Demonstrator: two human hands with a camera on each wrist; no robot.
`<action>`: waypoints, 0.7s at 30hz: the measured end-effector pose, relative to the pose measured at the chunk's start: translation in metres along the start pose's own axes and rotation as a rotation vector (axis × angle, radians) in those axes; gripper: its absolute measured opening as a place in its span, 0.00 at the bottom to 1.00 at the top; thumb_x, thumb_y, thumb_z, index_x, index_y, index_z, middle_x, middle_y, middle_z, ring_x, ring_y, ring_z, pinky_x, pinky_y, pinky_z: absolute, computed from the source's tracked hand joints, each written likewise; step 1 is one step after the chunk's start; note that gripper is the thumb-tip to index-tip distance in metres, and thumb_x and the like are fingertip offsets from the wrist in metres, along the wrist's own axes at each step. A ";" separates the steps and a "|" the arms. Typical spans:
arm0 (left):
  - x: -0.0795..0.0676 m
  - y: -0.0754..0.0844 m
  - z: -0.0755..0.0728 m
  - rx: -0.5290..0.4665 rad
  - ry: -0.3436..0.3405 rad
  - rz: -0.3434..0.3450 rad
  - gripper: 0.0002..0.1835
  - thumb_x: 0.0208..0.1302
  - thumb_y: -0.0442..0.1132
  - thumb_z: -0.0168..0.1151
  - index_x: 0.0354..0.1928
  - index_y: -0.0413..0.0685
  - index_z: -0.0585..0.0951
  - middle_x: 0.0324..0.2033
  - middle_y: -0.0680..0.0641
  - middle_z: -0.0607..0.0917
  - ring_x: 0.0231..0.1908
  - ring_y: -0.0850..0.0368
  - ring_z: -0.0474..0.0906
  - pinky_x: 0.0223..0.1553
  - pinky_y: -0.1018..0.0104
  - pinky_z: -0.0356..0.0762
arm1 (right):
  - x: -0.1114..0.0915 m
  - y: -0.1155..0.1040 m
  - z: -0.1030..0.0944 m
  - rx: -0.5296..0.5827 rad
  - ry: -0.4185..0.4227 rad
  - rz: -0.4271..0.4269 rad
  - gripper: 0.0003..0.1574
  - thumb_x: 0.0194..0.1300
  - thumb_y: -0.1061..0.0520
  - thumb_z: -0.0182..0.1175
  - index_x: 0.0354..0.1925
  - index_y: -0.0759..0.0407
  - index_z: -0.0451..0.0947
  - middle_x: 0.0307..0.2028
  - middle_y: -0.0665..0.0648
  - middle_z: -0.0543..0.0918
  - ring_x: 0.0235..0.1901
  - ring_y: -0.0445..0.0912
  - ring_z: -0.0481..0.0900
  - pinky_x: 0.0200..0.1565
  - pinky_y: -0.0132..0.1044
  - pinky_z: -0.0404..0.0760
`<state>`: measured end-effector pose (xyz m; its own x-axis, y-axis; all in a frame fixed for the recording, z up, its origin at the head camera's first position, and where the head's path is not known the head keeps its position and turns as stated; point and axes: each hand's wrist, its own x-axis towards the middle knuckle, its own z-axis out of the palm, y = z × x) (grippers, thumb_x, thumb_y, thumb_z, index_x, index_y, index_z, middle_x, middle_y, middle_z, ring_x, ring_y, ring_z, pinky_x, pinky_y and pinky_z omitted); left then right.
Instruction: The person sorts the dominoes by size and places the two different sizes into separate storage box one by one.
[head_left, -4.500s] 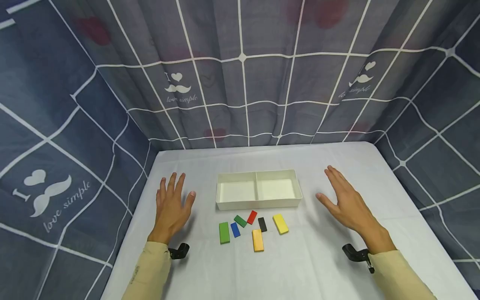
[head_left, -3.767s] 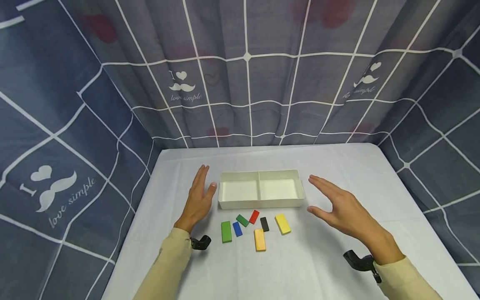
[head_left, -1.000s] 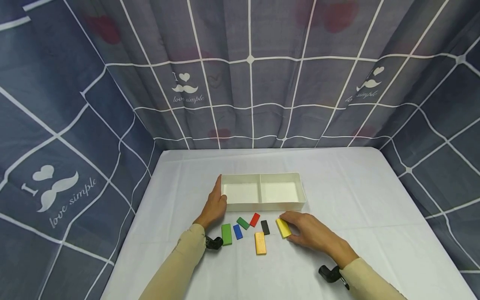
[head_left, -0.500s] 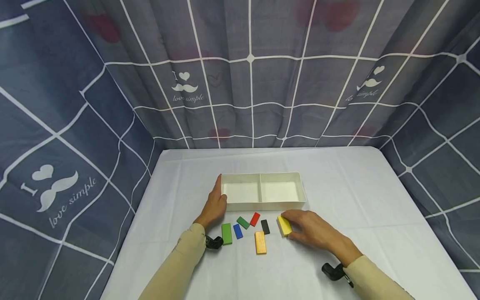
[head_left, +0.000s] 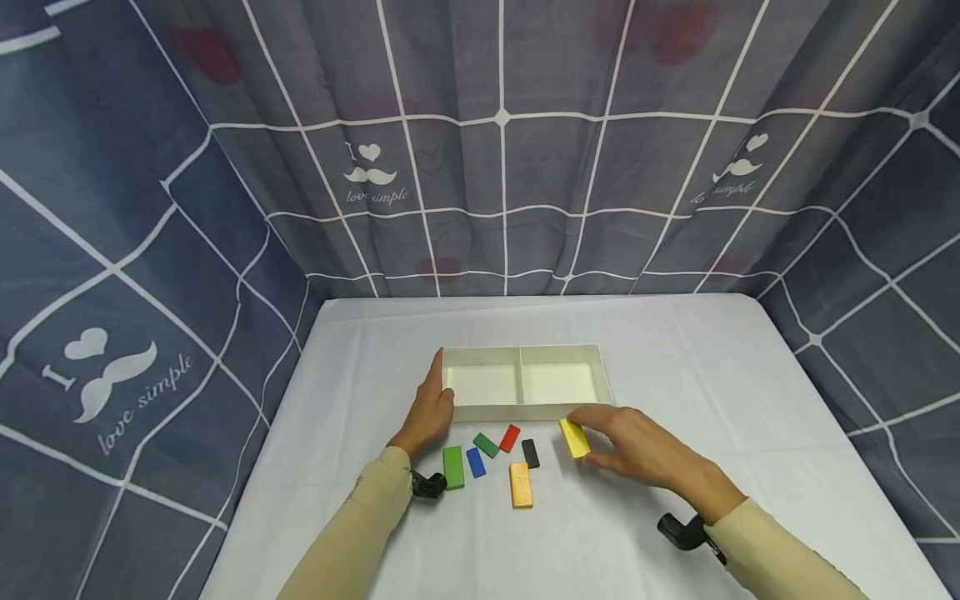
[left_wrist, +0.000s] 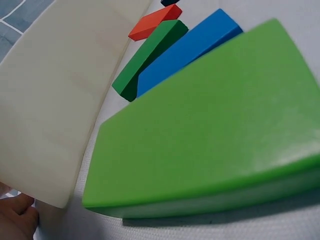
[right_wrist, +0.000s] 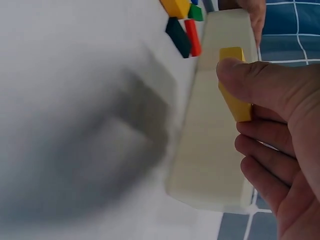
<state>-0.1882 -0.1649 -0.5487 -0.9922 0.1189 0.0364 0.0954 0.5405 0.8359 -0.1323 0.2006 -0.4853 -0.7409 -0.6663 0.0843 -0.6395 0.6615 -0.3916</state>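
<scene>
My right hand (head_left: 637,446) pinches a yellow block (head_left: 575,439) between thumb and fingers. The block is tilted, off the table and just in front of the box's near wall. In the right wrist view, the thumb (right_wrist: 240,80) lies across the yellow block (right_wrist: 235,95). My left hand (head_left: 429,412) rests against the left end of a white two-compartment box (head_left: 532,412), its fingers lying along that side. Only a bit of the left hand (left_wrist: 17,215) shows in the left wrist view, beside the box wall (left_wrist: 60,90). Both compartments are bare.
Before the box lie a light green block (head_left: 453,468), a blue one (head_left: 476,462), a dark green one (head_left: 486,446), a red one (head_left: 510,438), a black one (head_left: 531,453) and an orange one (head_left: 521,486). Patterned curtains (head_left: 465,167) surround the white table (head_left: 675,358).
My left hand has come over to the box's left end. My right hand has taken the yellow block, raised it from the table and moved it slightly toward the box.
</scene>
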 end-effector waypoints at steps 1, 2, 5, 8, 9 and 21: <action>0.000 0.000 0.000 0.001 -0.001 0.001 0.43 0.73 0.28 0.40 0.88 0.36 0.43 0.86 0.33 0.55 0.85 0.36 0.53 0.86 0.39 0.49 | 0.001 0.000 -0.003 -0.002 -0.001 -0.001 0.37 0.62 0.53 0.83 0.66 0.56 0.84 0.62 0.48 0.88 0.61 0.47 0.87 0.63 0.48 0.87; 0.000 0.000 0.000 0.003 -0.002 0.000 0.43 0.73 0.28 0.40 0.88 0.36 0.42 0.86 0.33 0.55 0.86 0.36 0.53 0.86 0.38 0.49 | 0.001 -0.001 -0.005 -0.002 -0.002 0.000 0.37 0.62 0.53 0.83 0.67 0.56 0.84 0.62 0.48 0.88 0.61 0.46 0.88 0.63 0.48 0.87; 0.000 -0.001 0.000 0.005 -0.003 0.000 0.44 0.72 0.28 0.40 0.88 0.36 0.42 0.86 0.32 0.55 0.86 0.35 0.53 0.85 0.38 0.49 | 0.004 -0.003 -0.014 -0.001 0.001 -0.004 0.36 0.62 0.53 0.83 0.66 0.56 0.84 0.62 0.48 0.88 0.60 0.46 0.88 0.62 0.47 0.88; 0.000 -0.001 0.000 0.004 -0.001 0.000 0.43 0.73 0.28 0.40 0.88 0.37 0.42 0.86 0.32 0.55 0.86 0.36 0.53 0.85 0.38 0.49 | 0.006 -0.004 -0.024 0.003 0.018 -0.007 0.36 0.62 0.53 0.83 0.66 0.56 0.85 0.61 0.48 0.88 0.60 0.46 0.88 0.62 0.47 0.88; 0.000 -0.001 0.000 0.004 -0.001 0.001 0.43 0.73 0.28 0.40 0.88 0.37 0.42 0.86 0.32 0.55 0.86 0.36 0.53 0.85 0.39 0.49 | 0.007 -0.005 -0.027 0.003 0.027 -0.010 0.36 0.62 0.54 0.83 0.66 0.56 0.85 0.61 0.48 0.89 0.60 0.47 0.88 0.62 0.47 0.88; 0.000 -0.003 0.001 -0.007 0.002 0.007 0.43 0.73 0.28 0.40 0.88 0.37 0.42 0.86 0.32 0.57 0.85 0.36 0.54 0.86 0.39 0.49 | 0.024 0.003 -0.043 -0.052 0.068 -0.007 0.37 0.60 0.55 0.84 0.65 0.60 0.84 0.61 0.54 0.89 0.60 0.52 0.89 0.60 0.51 0.88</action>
<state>-0.1885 -0.1657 -0.5515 -0.9917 0.1210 0.0433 0.1018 0.5336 0.8396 -0.1607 0.2008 -0.4450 -0.7474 -0.6473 0.1497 -0.6533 0.6750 -0.3427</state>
